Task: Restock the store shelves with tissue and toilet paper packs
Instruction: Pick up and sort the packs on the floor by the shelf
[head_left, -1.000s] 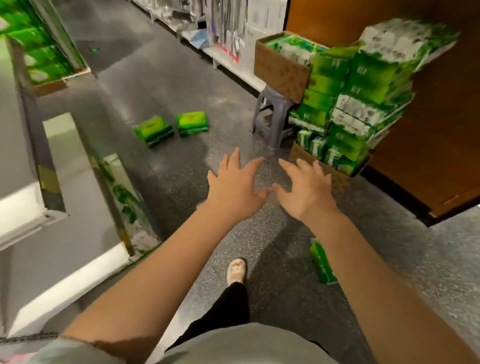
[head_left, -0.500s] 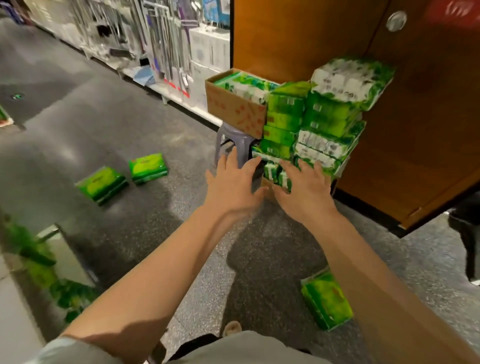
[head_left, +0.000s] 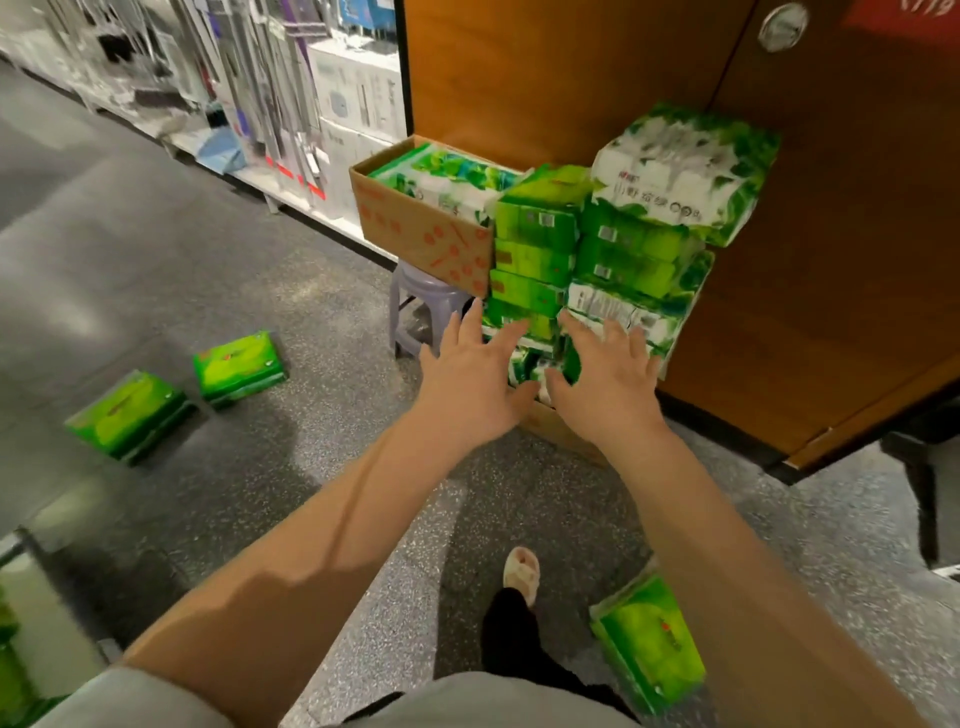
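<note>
**Observer:** Report grip state and stock location.

**Operator:** I have the left hand and the right hand both reaching forward, fingers spread and straight. Neither grip holds anything; whether the fingertips touch the packs, I cannot tell. The stack of packs leans against the wooden cabinet, rising from a low carton on the floor. A cardboard box of more packs sits on a plastic stool beside it.

**Observer:** Hazards?

**Operator:** In my judgement, pulling a low pack would topple the column: the top pack overhangs and tilts. The glossy film wrap looks slippery, and the packs are soft, so a one-sided squeeze could let them slide. Loose packs lie on the speckled floor; one near my foot is a trip risk.
</note>
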